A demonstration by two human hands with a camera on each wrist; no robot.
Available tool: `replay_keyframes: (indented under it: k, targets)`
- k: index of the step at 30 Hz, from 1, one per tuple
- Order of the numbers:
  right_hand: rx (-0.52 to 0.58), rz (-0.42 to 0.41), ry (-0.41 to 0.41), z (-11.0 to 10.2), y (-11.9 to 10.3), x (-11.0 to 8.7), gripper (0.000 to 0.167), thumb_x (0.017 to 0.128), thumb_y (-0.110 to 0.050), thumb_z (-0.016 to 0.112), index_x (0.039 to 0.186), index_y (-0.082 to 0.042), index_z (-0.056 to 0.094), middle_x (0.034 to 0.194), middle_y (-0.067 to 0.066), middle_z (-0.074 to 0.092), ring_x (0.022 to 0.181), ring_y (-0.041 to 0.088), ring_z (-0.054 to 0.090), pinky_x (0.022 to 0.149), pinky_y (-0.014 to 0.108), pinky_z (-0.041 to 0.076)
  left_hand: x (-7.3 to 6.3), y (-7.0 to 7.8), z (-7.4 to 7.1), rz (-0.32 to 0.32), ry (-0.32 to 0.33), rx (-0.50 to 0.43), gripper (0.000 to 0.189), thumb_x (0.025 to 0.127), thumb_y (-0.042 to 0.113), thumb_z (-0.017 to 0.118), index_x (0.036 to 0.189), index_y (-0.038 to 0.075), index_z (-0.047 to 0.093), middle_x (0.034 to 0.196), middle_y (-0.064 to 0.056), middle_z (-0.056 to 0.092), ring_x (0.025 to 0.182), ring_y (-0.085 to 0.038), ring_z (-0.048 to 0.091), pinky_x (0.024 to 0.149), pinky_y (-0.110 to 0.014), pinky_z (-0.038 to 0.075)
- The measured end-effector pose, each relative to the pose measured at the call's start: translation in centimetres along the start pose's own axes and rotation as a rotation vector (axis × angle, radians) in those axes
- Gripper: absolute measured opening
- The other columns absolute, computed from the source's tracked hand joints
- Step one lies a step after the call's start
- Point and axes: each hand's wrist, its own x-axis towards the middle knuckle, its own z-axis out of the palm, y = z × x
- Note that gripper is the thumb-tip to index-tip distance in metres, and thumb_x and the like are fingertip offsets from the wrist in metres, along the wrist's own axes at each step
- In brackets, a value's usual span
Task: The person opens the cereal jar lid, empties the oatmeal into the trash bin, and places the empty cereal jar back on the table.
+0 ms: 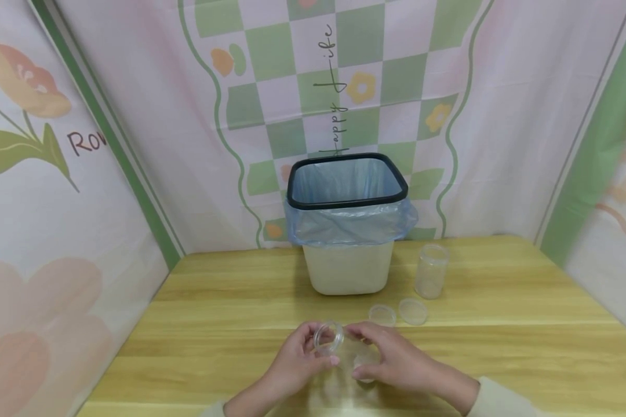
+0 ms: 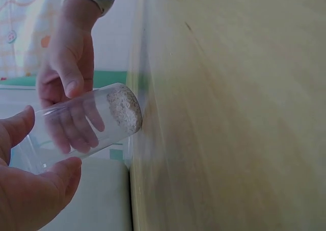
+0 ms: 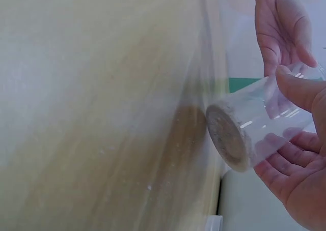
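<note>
A clear plastic jar (image 2: 91, 106) is tilted between the two hands low over the table, with a layer of pale, crumbly material (image 2: 125, 109) at its bottom. The left hand (image 1: 299, 359) grips it near the open mouth, thumb and fingers on opposite sides. Lower down, the right hand (image 1: 396, 359) holds the jar's wall, its thumb on one side and its fingers behind, showing through the plastic. In the right wrist view, the jar's base (image 3: 226, 139) is close to the table surface. Two clear round lids (image 1: 382, 315) (image 1: 412, 311) lie just beyond the right hand.
A cream bin (image 1: 352, 269) with a black rim and a blue liner bag (image 1: 344, 226) stands at the back middle of the wooden table (image 1: 229, 295). To its right stands another clear jar (image 1: 431, 272). Patterned curtains (image 1: 135, 174) enclose the table at the back and sides.
</note>
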Motion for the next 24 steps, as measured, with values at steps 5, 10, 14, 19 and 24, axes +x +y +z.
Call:
replay_keyframes:
  k: [5,10,14,19,24]
  targets:
    - [0.024,0.059,-0.005,0.29,-0.17,0.07,0.069,0.078,-0.035,0.08,0.133,-0.002,0.052,0.129,0.008,0.058,0.115,0.027,0.055,0.095,0.048,0.047,0.0,-0.26,-0.08,-0.002,-0.001,-0.003,0.052,0.082,0.004,0.076,0.125,-0.004,0.047,0.124,-0.011,0.058,0.121,-0.032,0.052,0.098,-0.035,0.047]
    - [0.014,0.063,-0.006,0.38,-0.29,0.06,0.069,0.078,-0.033,0.08,0.133,-0.002,0.052,0.129,0.009,0.058,0.114,0.028,0.055,0.094,0.047,0.048,-0.04,-0.28,-0.12,-0.009,0.0,0.001,0.053,0.082,0.004,0.076,0.126,-0.004,0.047,0.124,-0.011,0.058,0.122,-0.032,0.052,0.097,-0.033,0.048]
    - [0.007,0.063,-0.007,0.38,-0.33,0.02,0.068,0.079,-0.034,0.079,0.133,-0.002,0.051,0.128,0.008,0.058,0.115,0.028,0.056,0.094,0.047,0.048,-0.1,0.02,-0.09,-0.01,-0.005,-0.006,0.053,0.082,0.004,0.076,0.126,-0.004,0.047,0.124,-0.012,0.057,0.123,-0.034,0.051,0.097,-0.031,0.047]
    - [-0.011,0.062,0.002,0.46,-0.34,-0.04,0.067,0.079,-0.033,0.08,0.132,-0.003,0.052,0.126,0.006,0.059,0.113,0.026,0.056,0.094,0.046,0.049,-0.15,0.41,-0.04,-0.01,-0.011,-0.005,0.053,0.082,0.005,0.076,0.125,-0.004,0.048,0.122,-0.012,0.058,0.121,-0.034,0.053,0.096,-0.028,0.048]
    - [-0.032,0.065,0.014,0.44,-0.42,-0.05,0.066,0.078,-0.033,0.081,0.131,-0.003,0.053,0.125,0.006,0.06,0.111,0.025,0.057,0.093,0.044,0.05,-0.16,0.63,-0.1,-0.008,-0.014,-0.007,0.054,0.081,0.004,0.077,0.126,-0.005,0.048,0.122,-0.013,0.058,0.123,-0.033,0.052,0.099,-0.029,0.045]
